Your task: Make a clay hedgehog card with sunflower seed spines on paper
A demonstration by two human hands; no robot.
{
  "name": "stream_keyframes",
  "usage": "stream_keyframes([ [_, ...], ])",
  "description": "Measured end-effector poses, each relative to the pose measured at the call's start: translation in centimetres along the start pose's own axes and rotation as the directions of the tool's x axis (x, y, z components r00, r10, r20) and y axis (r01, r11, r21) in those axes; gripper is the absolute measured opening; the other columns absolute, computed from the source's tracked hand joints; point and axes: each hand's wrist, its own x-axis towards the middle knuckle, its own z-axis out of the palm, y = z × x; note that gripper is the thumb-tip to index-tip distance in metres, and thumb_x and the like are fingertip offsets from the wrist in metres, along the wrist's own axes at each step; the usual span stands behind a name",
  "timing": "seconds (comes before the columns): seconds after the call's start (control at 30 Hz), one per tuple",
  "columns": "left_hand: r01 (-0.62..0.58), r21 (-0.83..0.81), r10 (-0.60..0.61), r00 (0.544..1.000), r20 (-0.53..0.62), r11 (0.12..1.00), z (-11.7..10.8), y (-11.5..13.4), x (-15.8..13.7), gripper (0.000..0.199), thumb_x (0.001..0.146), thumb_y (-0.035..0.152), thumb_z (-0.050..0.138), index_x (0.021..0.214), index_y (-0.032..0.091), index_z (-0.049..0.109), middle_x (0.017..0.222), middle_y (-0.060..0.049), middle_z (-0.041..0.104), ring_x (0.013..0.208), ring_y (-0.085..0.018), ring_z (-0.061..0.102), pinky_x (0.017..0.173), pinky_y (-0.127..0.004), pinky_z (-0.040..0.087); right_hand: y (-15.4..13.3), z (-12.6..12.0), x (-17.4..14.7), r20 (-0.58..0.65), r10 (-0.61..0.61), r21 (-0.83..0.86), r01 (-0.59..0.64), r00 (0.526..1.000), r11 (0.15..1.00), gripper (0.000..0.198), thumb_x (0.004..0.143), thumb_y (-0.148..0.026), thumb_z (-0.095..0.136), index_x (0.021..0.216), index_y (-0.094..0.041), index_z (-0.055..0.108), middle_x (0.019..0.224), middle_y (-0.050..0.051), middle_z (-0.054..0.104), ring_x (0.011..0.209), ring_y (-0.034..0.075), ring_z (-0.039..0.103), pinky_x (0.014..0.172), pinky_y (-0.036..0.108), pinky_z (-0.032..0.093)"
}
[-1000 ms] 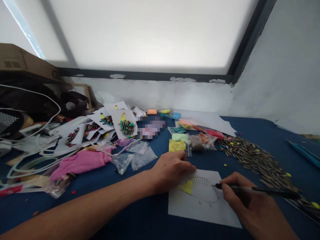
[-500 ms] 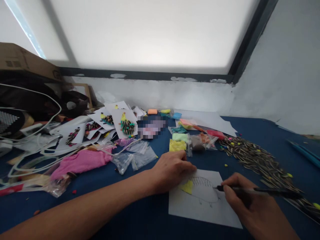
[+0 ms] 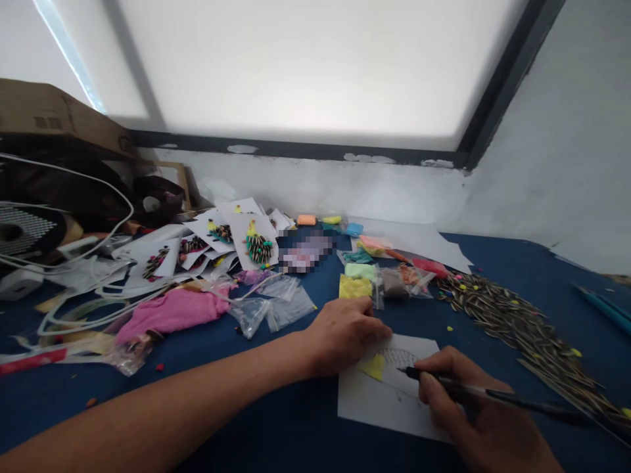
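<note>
A white sheet of paper (image 3: pixel 367 404) lies on the table, bearing a rounded pencil-like outline filled with short strokes and a patch of yellow clay (image 3: pixel 374 368). My left hand (image 3: pixel 348 335) presses on its upper left corner, fingers curled together. A black pen (image 3: pixel 513 398) is pinched in my right hand (image 3: pixel 473 410), its tip at the drawing's middle, just right of the yellow patch. That hand covers the right part of the sheet. Beyond my left hand sit yellow clay (image 3: pixel 355 287), a pale green pack (image 3: pixel 359 270) and a brown pack (image 3: pixel 394 284).
Striped sunflower seeds (image 3: pixel 522 322) are piled to the right, by a blue tool (image 3: pixel 604 307). Seed-decorated cards (image 3: pixel 254 240), pink clay (image 3: pixel 175 315), clear plastic bags (image 3: pixel 290 307) and white cables (image 3: pixel 64 315) crowd the left. A cardboard box (image 3: pixel 59 121) stands behind.
My right hand has moved the pen tip leftward and inward, from the outline's right end to its middle. My left hand stays on the paper's corner. The view has shifted slightly.
</note>
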Motion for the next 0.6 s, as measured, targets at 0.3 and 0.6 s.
stream_keyframes([
  [0.3, 0.014, 0.006, -0.014, 0.999, 0.029, 1.000, 0.09, 0.00, 0.11, 0.026, 0.093, 0.025, 0.048, 0.108, 0.032, 0.069, 0.091, -0.002, 0.057, 0.075, -0.014, 0.055, 0.064, -0.025, 0.038, 0.41, 0.85, 0.48, 0.026, -0.021, 0.003, 0.021, 0.999, 1.000, 0.020, 0.082, -0.038, 0.048, 0.071, -0.028, 0.062, 0.061, -0.004, 0.067, 0.050, 0.014, 0.064, 0.041, 0.020, 0.047],
  [0.6, 0.012, -0.008, -0.012, 1.000, -0.010, 1.000, 0.15, -0.10, 0.12, 0.025, 0.092, 0.027, 0.050, 0.105, 0.030, 0.071, 0.088, -0.002, 0.058, 0.074, -0.014, 0.056, 0.063, -0.025, 0.038, -0.31, 1.23, 0.15, -0.045, 0.043, 0.042, -0.041, 0.998, 0.998, 0.022, 0.084, -0.038, 0.046, 0.072, -0.027, 0.061, 0.060, -0.004, 0.064, 0.049, 0.013, 0.060, 0.044, 0.022, 0.045],
])
